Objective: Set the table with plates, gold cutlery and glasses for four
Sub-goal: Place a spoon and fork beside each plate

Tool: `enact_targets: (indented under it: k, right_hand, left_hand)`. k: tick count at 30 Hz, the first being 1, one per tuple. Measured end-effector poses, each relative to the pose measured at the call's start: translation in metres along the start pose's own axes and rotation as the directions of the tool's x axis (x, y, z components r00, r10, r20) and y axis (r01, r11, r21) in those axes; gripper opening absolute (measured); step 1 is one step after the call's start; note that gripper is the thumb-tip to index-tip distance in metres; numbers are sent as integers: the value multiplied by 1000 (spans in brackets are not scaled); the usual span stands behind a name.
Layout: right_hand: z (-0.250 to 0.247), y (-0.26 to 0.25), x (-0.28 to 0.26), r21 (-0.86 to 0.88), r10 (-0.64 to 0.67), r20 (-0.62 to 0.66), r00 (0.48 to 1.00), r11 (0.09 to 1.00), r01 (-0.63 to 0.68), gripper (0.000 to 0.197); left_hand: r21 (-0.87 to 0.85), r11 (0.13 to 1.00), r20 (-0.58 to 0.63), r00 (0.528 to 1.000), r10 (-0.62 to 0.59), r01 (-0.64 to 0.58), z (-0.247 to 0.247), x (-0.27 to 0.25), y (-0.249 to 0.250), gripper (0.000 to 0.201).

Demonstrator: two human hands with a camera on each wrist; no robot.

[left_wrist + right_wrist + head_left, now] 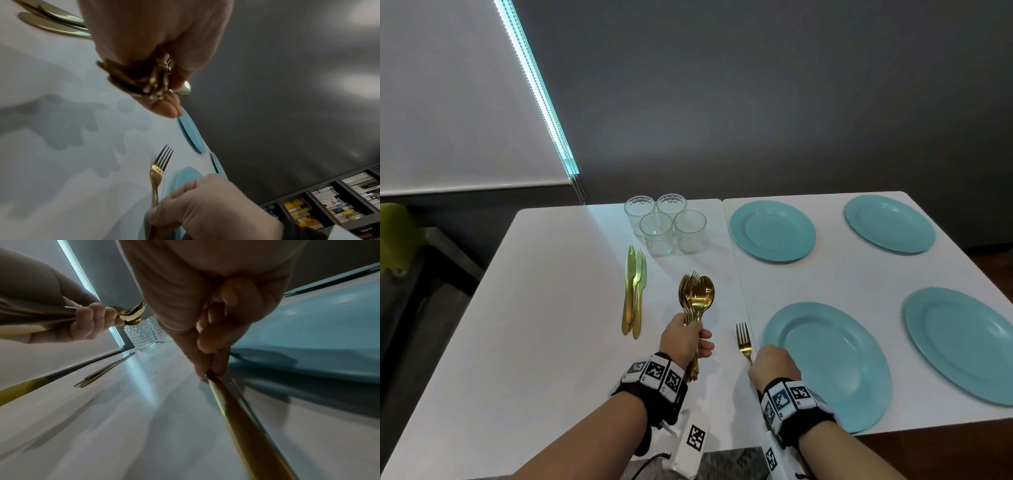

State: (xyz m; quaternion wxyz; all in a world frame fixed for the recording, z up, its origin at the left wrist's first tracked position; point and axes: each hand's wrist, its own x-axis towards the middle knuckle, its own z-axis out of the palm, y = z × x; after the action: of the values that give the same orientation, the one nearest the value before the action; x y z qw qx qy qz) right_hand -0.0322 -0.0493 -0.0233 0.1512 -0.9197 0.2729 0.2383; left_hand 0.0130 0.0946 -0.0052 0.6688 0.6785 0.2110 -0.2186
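My left hand (pixel 686 339) grips a bundle of gold forks and spoons (pixel 697 296) by the handles, heads pointing away, above the white table (pixel 551 325). My right hand (pixel 774 363) pinches the handle of a single gold fork (pixel 743 341) that lies flat just left of the near teal plate (pixel 832 363). The pinch on the fork handle (pixel 232 410) shows in the right wrist view, and the fork (pixel 159 168) lies beside the plate in the left wrist view. Gold knives (pixel 633 291) lie together at the left. Several glasses (pixel 666 224) stand clustered at the back.
Three more teal plates sit on the right half: back left (pixel 772 231), back right (pixel 890 222) and near right (pixel 962 339). A seam runs between the two table halves. A window blind (pixel 448 102) hangs at the left; shelves (pixel 329 206) stand beyond.
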Motion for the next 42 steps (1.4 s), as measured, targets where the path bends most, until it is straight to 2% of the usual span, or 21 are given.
enact_targets:
  k: [7,9,13,17,21,24,27,31,33,35,38,40,42]
  right_hand:
    - [-9,-4,-5,60,-73,-22,997,995,74,21]
    - [-16,-13,-5,180,-136,-38,990,974,140,21]
    - [-38,-33,-10,495,-216,-70,974,840,222,31]
    - [-45,-30,-8,562,-172,-113,979,801,206,30]
    - [-48,-16,-6,646,-152,-78,985,745,166,19]
    - [-56,-1,-1,689,-122,-43,992,715,117,17]
    - [-66,15,4,699,-93,-31,995,709,88,26]
    - [-82,46,11,760,-51,-49,998,646,70,20]
    - [-92,66,17,794,-25,-69,997,604,70,20]
    - [-104,89,27,818,9,-94,996,571,72,21]
    - [-127,131,45,781,76,-124,989,623,50,25]
    - [-138,161,60,689,89,-108,990,725,10,27]
    - [-143,186,76,549,84,-30,996,834,-54,25]
  left_hand:
    - [-33,999,35,999,4,-2,7,-2,2,7]
    - [-41,999,59,998,9,-6,8,-3,2,6]
    - [-20,999,172,984,41,-39,14,-5,5,16]
    - [37,995,265,961,82,-95,21,-5,12,27]
    - [101,987,336,938,86,-126,33,-11,12,16]
    - [78,990,339,937,84,-117,51,-19,9,11]
    - [62,992,337,938,83,-110,72,-24,9,13]
    - [32,993,327,940,94,-111,111,-31,10,21]
    - [43,994,295,952,82,-99,136,-32,8,26]
    - [55,996,222,974,50,-64,160,-31,2,21]
    - [38,998,136,990,35,-40,188,-30,-5,25]
    - [30,999,121,992,35,-39,201,-31,-3,31]
    - [22,999,105,994,42,-44,211,-29,-2,30]
